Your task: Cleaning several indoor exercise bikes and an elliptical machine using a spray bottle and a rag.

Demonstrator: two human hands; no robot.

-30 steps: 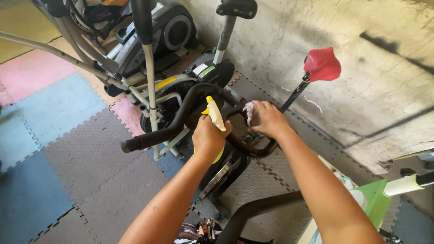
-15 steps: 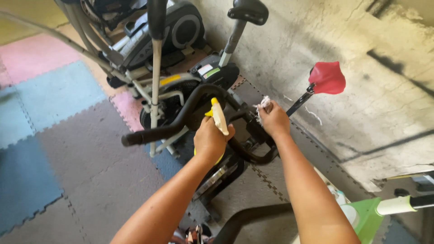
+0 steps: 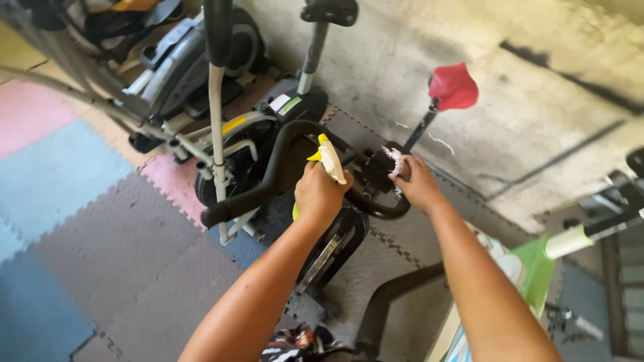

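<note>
- The floor is laid with interlocking foam mats (image 3: 80, 221) in grey, blue and pink, running up to a rough concrete wall (image 3: 537, 87) along the far edge.
- 1 black exercise bike (image 3: 288, 154) stands near the far edge of the mats, with an elliptical machine (image 3: 181, 60) behind it toward the far-left corner.
- The left hand (image 3: 320, 194) is wrapped tight around a yellow spray bottle (image 3: 329, 159), its white-and-yellow nozzle aimed at the bike's curved black handlebar (image 3: 268, 181).
- The right hand (image 3: 417, 184) pinches a crumpled white cloth (image 3: 392, 159) in closed fingers, pressing it on the console block where the handlebar meets the stem.
- A red seat (image 3: 454, 86) on a thin post stands beyond the right hand, near the wall.
- The step in hand looks like wiping down the handlebar area; the next move would call for shifting the cloth along the bar while the bottle stays clear.
</note>
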